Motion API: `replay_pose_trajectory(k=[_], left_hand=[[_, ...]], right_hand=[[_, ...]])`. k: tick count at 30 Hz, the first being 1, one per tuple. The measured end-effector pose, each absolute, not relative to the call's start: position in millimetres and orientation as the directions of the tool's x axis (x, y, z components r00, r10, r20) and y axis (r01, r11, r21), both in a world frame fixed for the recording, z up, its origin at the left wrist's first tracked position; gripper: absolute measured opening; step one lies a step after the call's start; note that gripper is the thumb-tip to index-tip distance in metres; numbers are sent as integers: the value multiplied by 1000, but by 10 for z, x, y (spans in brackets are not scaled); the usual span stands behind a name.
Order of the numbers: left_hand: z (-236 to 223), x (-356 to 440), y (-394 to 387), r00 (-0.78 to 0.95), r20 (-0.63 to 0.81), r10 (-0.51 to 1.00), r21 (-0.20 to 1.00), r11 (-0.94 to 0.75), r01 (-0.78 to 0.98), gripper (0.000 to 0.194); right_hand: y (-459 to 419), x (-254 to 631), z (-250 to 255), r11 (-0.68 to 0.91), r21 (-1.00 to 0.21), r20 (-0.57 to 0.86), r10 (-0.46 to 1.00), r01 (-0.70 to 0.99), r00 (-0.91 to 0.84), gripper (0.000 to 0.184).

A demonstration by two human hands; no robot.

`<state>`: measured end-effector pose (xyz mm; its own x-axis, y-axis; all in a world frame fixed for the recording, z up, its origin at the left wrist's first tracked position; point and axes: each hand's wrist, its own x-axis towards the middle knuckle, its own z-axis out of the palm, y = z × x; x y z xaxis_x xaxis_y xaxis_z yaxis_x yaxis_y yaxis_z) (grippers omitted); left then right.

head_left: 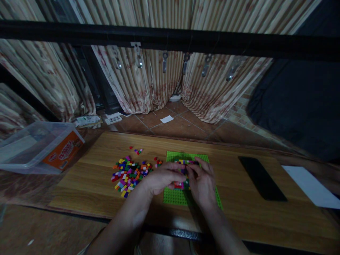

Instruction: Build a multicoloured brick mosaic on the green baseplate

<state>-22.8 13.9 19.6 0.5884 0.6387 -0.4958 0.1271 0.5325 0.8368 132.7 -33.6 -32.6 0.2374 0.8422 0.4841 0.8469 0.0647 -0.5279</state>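
Observation:
A green studded baseplate lies on the wooden table, with rows of coloured toy bricks built up on its middle. Over the left part of these bricks is my left hand, its fingers curled and bent inward. My right hand reaches over the right part, thumb and fingers drawn together close to the bricks. Between the two hands the fingertips nearly meet, and whatever they pinch is too small and dark to make out. Left of the baseplate spreads a loose pile of small coloured bricks.
A clear plastic box with an orange label stands left of the wooden table. On the right lie a black flat rectangular object and a white sheet. A dark horizontal bar with hanging metal hooks crosses above, before striped curtains.

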Motion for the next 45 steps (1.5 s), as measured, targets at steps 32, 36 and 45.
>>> replay_pose_trajectory(k=[32, 36, 45], left_hand=[[195, -165, 91, 587, -488, 646, 854, 494, 167, 58], [189, -167, 93, 592, -479, 648, 860, 482, 169, 60], [198, -162, 92, 578, -509, 638, 847, 491, 204, 66]], right_hand=[[-305, 1416, -312, 4, -822, 279, 874, 570, 397, 24], [-308, 1419, -308, 10, -795, 308, 868, 607, 390, 22], [-348, 1393, -354, 68, -695, 408, 857, 716, 315, 22]])
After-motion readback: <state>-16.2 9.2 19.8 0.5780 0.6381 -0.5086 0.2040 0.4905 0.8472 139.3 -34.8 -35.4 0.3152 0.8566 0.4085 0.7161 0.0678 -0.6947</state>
